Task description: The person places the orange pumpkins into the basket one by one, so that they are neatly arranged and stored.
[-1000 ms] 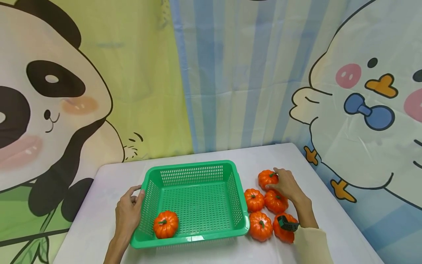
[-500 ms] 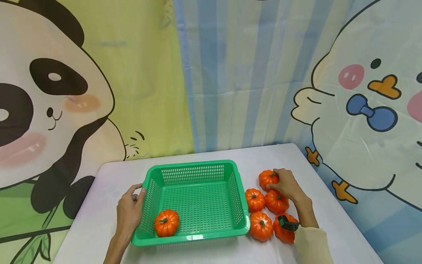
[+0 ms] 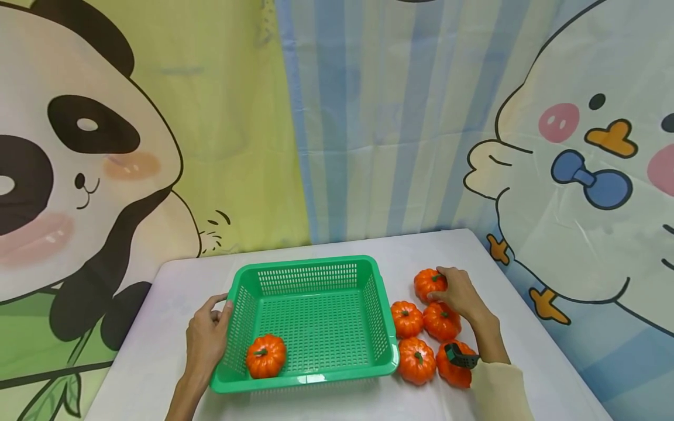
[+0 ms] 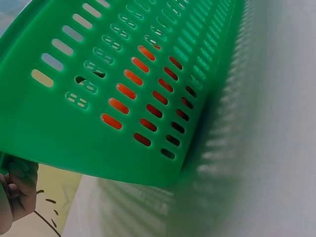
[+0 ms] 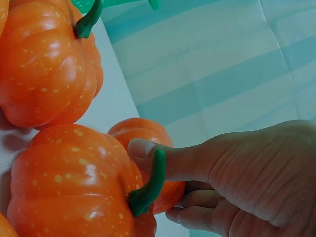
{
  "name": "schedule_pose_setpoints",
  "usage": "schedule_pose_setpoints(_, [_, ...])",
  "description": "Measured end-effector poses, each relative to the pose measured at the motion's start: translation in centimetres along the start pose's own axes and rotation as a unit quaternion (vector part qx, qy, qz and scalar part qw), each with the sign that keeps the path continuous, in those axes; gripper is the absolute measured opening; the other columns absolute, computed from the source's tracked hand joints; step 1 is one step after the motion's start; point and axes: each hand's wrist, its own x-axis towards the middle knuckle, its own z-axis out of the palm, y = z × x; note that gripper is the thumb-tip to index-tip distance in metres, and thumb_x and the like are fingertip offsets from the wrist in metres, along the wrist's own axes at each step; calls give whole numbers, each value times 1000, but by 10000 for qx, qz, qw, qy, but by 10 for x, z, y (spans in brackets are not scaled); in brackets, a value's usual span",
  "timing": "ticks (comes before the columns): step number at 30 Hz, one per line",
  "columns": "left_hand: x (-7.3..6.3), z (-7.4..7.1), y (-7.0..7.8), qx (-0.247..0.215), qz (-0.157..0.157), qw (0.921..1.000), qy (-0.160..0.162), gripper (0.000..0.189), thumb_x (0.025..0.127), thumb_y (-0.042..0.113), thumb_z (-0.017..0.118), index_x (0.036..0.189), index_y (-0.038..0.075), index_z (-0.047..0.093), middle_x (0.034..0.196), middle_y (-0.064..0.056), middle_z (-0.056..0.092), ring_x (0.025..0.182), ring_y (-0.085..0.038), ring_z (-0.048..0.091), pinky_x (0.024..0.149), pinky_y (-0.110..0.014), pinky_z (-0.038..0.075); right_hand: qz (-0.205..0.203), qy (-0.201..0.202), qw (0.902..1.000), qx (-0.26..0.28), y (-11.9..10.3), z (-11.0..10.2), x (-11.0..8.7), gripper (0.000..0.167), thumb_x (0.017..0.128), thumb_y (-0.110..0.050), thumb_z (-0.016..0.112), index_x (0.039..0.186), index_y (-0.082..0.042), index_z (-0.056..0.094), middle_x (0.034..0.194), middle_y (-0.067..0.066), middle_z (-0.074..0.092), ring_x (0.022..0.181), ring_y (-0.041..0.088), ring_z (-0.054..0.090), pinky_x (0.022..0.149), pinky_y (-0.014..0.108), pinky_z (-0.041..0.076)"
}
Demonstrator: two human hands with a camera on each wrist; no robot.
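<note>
My left hand grips the left rim of a green plastic basket, its thumb at the rim. In the left wrist view, curled fingers show at the basket's edge. One orange toy pumpkin with a green stem sits in the basket's near left corner. To the basket's right, my right hand holds the farthest pumpkin between thumb and fingers. The right wrist view shows the thumb on this pumpkin, partly hidden behind a nearer pumpkin.
Several more pumpkins cluster right of the basket, one close by its wall and another partly under the right wrist's black camera. A white-covered table bears everything. Behind it hangs a curtain with cartoon prints.
</note>
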Motion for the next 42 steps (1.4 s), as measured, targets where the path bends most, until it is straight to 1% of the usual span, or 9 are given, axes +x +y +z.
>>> schedule_pose_setpoints(8, [0,1,-1,1,-6,10000,-6,39,114,26,60,141,-1,68,69,-9,70,57,-12,56,55,-28,42,-127,160,9998,73,-2,-3,-1,68,88,-4,90,143,18,58,134,37,69,122,53,67,109,67,52])
schedule_pose_setpoints(12, [-1,0,-1,-6,1,10000,-12,39,114,26,60,141,-1,67,69,-9,70,58,-12,57,56,-28,42,-154,187,9996,141,-6,-5,-2,68,88,-4,90,144,18,58,134,37,69,122,52,68,109,66,52])
schedule_pose_setpoints(19, [1,0,-1,-10,21,10000,39,38,114,26,61,140,0,68,68,-8,69,58,-13,57,55,-28,42,-333,266,9987,268,-14,-13,-6,69,87,-3,90,144,18,58,135,36,70,122,52,68,109,67,52])
schedule_pose_setpoints(23, [1,0,-2,-56,21,10000,34,38,113,26,61,140,0,68,68,-8,69,57,-13,57,56,-28,42,-389,261,9987,210,-18,-17,-9,70,87,-5,90,144,19,57,136,36,69,124,53,67,110,68,50])
schedule_pose_setpoints(28, [0,1,-2,-101,-10,9999,-14,39,114,27,61,141,0,68,69,-9,71,57,-13,58,56,-28,43,-441,260,9986,156,-21,-21,-12,70,87,-6,91,144,18,58,135,35,70,121,52,66,110,69,50])
schedule_pose_setpoints(36, [0,2,-3,-80,10,10000,3,38,114,26,60,140,-1,68,68,-8,70,57,-13,57,56,-28,42,-487,252,9984,158,-26,-24,-12,70,87,-6,91,145,17,58,133,33,72,115,45,67,107,66,53])
schedule_pose_setpoints(42, [2,2,-3,-58,46,10000,11,38,113,26,61,139,0,69,67,-7,70,55,-11,56,56,-28,41,-678,282,9970,260,-29,-25,-12,69,86,-4,91,144,16,59,127,29,75,105,36,69,99,60,58])
